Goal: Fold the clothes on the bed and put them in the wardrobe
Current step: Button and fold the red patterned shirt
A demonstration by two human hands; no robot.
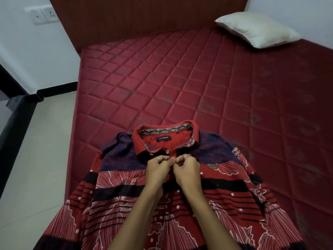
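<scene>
A red, navy and black patterned polo shirt (126, 192) lies front up on the near end of the red quilted bed (180, 78), its red collar pointing away from me. My left hand (158, 168) and my right hand (187, 168) meet at the shirt's button placket just below the collar. Both pinch the placket fabric with curled fingers, side by side. One gold button shows above my fingers. The wardrobe is out of view.
A white pillow (257, 29) lies at the bed's far right corner against the red headboard (144, 15). Pale tiled floor (36, 159) runs along the bed's left side, with a dark piece of furniture (12, 127) at the far left. Wall sockets (43, 15) sit at upper left.
</scene>
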